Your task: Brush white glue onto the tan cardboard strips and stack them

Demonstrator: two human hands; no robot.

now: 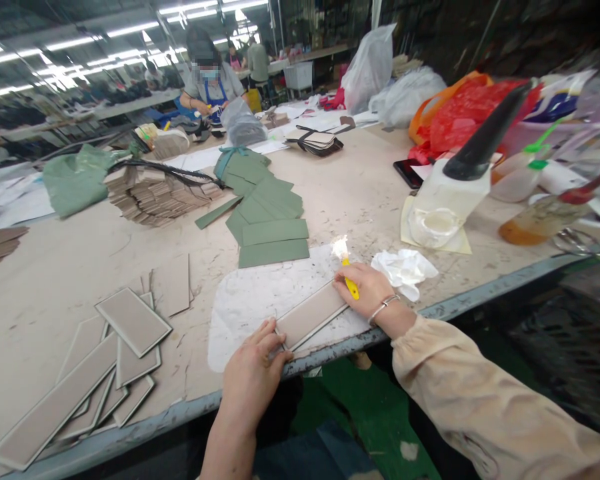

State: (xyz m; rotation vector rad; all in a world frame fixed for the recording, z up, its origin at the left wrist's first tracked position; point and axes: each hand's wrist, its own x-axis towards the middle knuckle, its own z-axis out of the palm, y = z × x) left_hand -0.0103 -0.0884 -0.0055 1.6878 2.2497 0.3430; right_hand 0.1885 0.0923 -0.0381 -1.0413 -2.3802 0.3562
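A beige rectangular panel (313, 313) with a thin pale-and-dark edge lies on a white sheet (240, 307) by the table's front edge. My left hand (257, 353) grips its left end, fingers on top and thumb at the near side. At the other end, my right hand (367, 290) holds a small yellow-handled brush (349, 277), its white-smeared tip pointing away from me. Fingers of that hand also touch the panel's right end. Just beyond the sheet are several flat green pieces (275, 230), partly overlapping. Right of my right hand sits a crumpled white tissue (405, 272).
Edged beige panels (75, 393) are heaped at front left. A white glue container (445, 193) with a dark brush handle stands at right, near a bottle of amber liquid (535, 220). Behind are bundled beige pieces (155, 190), plastic bags (370, 70) and a seated person (213, 87).
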